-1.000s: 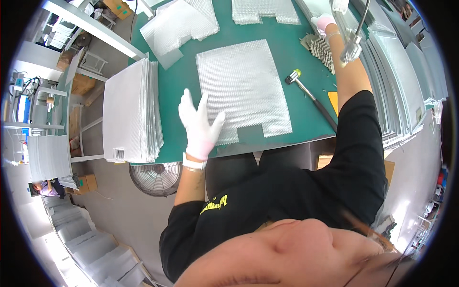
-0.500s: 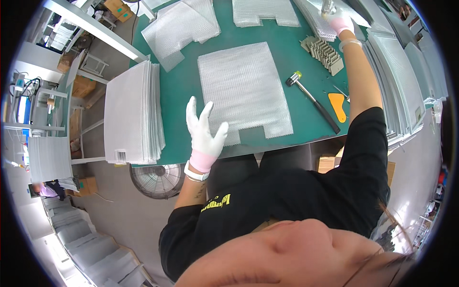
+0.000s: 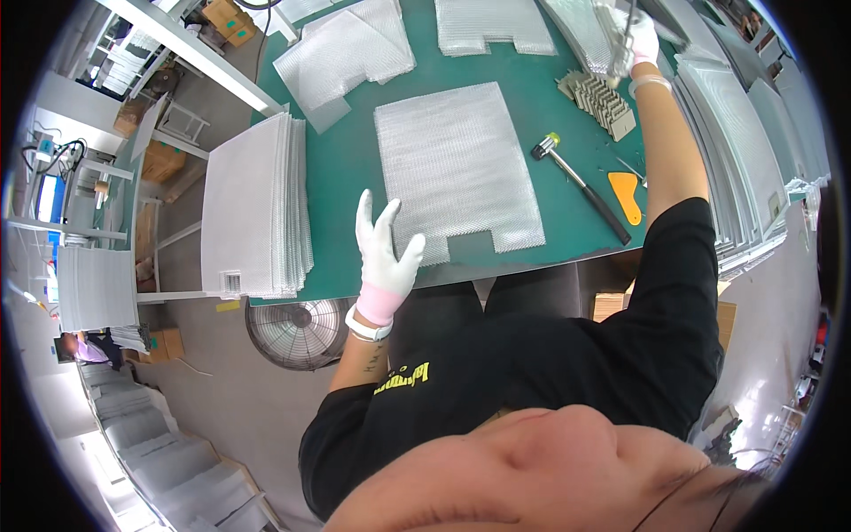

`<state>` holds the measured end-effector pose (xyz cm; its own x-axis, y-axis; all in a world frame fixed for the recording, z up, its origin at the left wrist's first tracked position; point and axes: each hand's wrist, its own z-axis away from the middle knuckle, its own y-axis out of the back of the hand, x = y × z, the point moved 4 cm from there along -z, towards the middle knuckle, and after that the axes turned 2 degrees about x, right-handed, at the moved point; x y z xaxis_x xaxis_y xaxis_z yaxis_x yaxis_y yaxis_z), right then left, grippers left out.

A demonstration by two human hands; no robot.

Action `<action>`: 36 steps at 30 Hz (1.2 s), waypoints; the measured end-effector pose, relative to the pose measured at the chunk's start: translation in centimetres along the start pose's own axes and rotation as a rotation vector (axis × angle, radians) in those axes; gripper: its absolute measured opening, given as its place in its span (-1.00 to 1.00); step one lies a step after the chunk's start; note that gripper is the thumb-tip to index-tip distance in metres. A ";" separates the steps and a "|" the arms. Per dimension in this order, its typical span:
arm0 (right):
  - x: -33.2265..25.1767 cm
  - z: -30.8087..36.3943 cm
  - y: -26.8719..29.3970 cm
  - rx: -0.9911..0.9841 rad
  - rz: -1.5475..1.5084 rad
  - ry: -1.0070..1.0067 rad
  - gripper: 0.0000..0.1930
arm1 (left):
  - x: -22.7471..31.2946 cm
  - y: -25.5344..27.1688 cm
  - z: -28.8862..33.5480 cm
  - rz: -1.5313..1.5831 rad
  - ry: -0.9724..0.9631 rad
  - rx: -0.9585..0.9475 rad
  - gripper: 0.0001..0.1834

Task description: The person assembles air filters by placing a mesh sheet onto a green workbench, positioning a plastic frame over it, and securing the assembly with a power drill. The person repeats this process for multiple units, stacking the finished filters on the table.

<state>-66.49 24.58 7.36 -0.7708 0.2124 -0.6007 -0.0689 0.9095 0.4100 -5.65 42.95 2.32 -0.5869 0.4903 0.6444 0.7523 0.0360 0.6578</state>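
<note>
A silvery mesh sheet (image 3: 456, 168) with a notch in its near edge lies on the green table top (image 3: 341, 195) in front of me. My left hand (image 3: 387, 257), in a white glove with a pink cuff, hovers at the sheet's near left corner. Its fingers are spread and hold nothing. At the far right my right hand (image 3: 642, 43), gloved alike, is closed around a slim silvery tool (image 3: 623, 53) whose kind I cannot make out. That tool stands upright beside a stack of mesh sheets (image 3: 581, 35), above a row of beige plates (image 3: 598, 105).
A hammer (image 3: 581, 188) and a yellow scraper (image 3: 626, 197) lie right of the sheet. Pale panels (image 3: 253, 208) are stacked at the table's left edge, more panels (image 3: 731, 160) at the right. Further mesh sheets (image 3: 355, 49) lie at the back. A fan (image 3: 297, 332) stands below the table.
My right hand has turned and drawn slightly nearer, bringing the silvery tool down into fuller view. My left hand stays spread, almost in place. The whole view has shifted a little.
</note>
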 end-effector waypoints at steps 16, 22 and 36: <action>-2.7 2.6 2.0 -0.093 -0.360 -0.135 -0.48 | 2.3 -1.2 -1.0 0.377 -0.047 -0.122 -0.49; -7.9 3.8 6.6 0.189 -0.745 -0.024 -0.39 | 1.7 -1.6 -0.7 0.485 0.030 -0.184 -0.52; -22.5 32.1 19.6 -0.539 -0.259 0.565 -0.12 | 3.7 -4.0 -2.5 1.140 0.260 0.283 -0.48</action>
<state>-30.17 49.10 6.82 -0.8812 -0.3235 -0.3448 -0.4725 0.5778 0.6655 -11.57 42.42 3.10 0.4400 0.1755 0.8807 0.8979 -0.0982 -0.4290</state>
